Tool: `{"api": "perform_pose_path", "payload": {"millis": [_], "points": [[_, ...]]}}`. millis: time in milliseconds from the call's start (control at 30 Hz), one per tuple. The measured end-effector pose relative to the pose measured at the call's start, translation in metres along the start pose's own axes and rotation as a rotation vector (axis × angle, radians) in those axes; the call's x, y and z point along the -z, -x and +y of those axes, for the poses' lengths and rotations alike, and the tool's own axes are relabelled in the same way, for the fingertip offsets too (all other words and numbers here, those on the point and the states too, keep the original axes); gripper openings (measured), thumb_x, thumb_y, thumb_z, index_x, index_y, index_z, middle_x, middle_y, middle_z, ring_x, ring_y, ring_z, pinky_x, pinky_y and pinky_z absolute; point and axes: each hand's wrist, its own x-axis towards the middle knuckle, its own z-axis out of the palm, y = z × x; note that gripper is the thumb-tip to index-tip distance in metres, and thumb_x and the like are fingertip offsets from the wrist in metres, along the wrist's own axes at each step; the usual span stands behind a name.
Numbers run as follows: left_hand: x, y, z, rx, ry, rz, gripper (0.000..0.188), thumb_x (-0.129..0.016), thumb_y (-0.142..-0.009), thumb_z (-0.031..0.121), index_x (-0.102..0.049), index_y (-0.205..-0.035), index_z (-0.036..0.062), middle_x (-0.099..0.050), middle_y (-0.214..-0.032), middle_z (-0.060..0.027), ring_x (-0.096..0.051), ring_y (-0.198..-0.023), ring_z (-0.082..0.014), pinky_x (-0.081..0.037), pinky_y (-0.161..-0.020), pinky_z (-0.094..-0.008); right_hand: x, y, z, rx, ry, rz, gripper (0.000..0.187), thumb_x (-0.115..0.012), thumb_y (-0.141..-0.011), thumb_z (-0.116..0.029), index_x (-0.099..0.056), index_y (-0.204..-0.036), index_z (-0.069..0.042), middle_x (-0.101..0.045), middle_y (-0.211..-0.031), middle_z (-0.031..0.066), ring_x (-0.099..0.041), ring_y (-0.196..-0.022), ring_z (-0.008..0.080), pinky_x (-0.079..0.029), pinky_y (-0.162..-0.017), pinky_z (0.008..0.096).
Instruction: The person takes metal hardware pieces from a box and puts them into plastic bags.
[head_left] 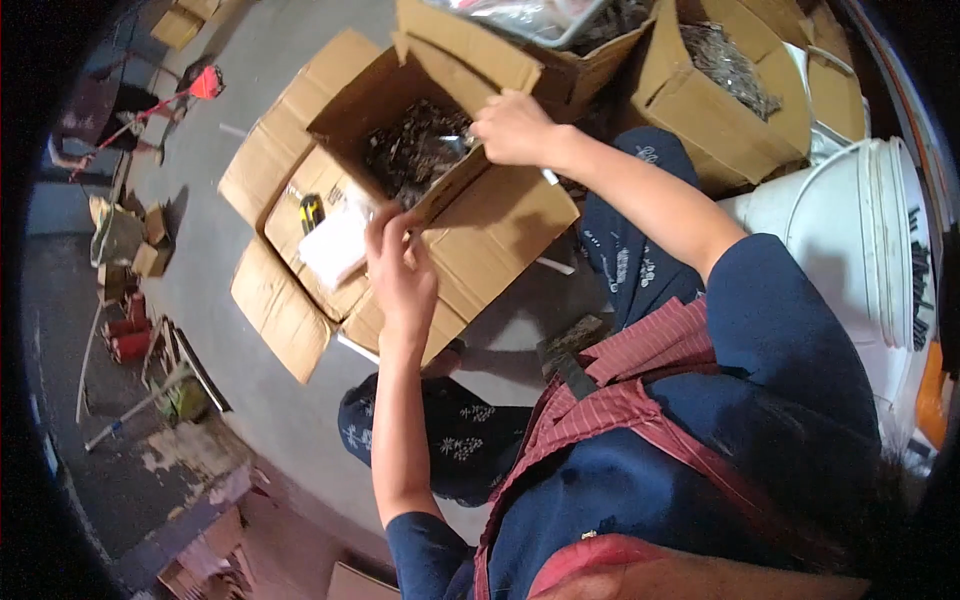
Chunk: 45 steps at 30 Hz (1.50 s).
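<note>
Cardboard carton (345, 122), partly filled with small dark pieces (405, 155), lies just beyond the fingers (487, 126), its near wall slanting from the left hand (403, 275) up to the right hand (517, 128), neither clearly nearer. Right fingers bend tightly over the rim's right corner; left ones half-curl at the left corner, their grip unclear. Farther right, an open box (690, 125) holds shiny grey scraps (735, 75).

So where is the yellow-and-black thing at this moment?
In the head view, the yellow-and-black thing is left of centre on the cardboard, just above the white packet and left of the open box of dark pieces.
</note>
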Motion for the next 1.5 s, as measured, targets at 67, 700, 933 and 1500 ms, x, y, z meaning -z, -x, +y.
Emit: {"api": "perform_pose_path", "payload": {"millis": [67, 700, 933, 1500], "points": [[0.003, -0.005, 0.013, -0.068, -0.021, -0.02, 0.016, -0.058, -0.088, -0.001, -0.063, -0.101, 0.0053, -0.053, -0.123, -0.0161, -0.056, -0.114, -0.0308, -0.052, -0.088, -0.0376, 0.017, -0.007, -0.013, -0.063, -0.185, -0.396, 0.018, -0.057, -0.07, -0.013, -0.074, -0.076, -0.01, -0.07, -0.071, 0.0089, -0.068, -0.068, 0.0258, -0.053, -0.06, 0.0404], [-0.092, 0.053, 0.012, -0.056, -0.61, -0.65, 0.06, -0.057, -0.079, 0.014, -0.041, -0.131, -0.0115, -0.047, -0.124, -0.0422, -0.051, -0.118, -0.051, -0.053, -0.085, -0.0399, -0.144, -0.156, 0.003, -0.166, 0.031, -0.364, 0.028, -0.06, -0.078, -0.016, -0.07, -0.102, -0.004, -0.069, -0.102, 0.0169, -0.066, -0.093, 0.0343, -0.054, -0.08, 0.0453], [-0.058, 0.003, -0.02, 0.09, -0.258, -0.478, 0.025, -0.055, -0.083, 0.015, -0.054, -0.101, -0.0027, -0.066, -0.074, -0.0183, -0.067, -0.065, -0.0313, -0.055, -0.059, -0.0413, -0.063, -0.106, 0.005, -0.264, -1.001, 0.106, 0.016, -0.059, -0.085, -0.014, -0.069, -0.085, -0.002, -0.07, -0.082, 0.0108, -0.068, -0.073, 0.0183, -0.054, -0.07, 0.0332], [0.047, -0.042, -0.031, 0.168, 0.353, 0.32, 0.011, -0.067, -0.09, 0.006, -0.068, -0.098, -0.0002, -0.07, -0.09, -0.008, -0.066, -0.094, -0.0125, -0.049, -0.083, -0.0282, 0.017, -0.047, -0.087, -0.214, -1.246, -0.06, 0.026, -0.057, -0.097, -0.029, -0.063, -0.093, -0.003, -0.064, -0.088, 0.0012, -0.061, -0.072, 0.0087, -0.052, -0.064, 0.0239]]}}
